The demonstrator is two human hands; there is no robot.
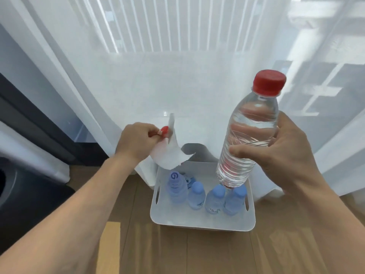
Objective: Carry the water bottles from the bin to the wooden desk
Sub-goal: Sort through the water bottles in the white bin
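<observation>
My right hand (292, 155) grips a clear water bottle with a red cap (250, 133), held nearly upright above the right side of a white bin (197, 224). The bin sits on the floor and holds several small bottles with blue caps (195, 194) standing in a row. My left hand (138, 141) is raised above the bin's back left corner. It pinches a curled white and red strip (169, 155) that looks like a peeled label.
A sheer white curtain (177, 86) hangs right behind the bin and drapes onto the wooden floor (217, 254). Dark furniture (29, 194) stands at the left. A light wooden edge (110, 246) shows at the bottom left.
</observation>
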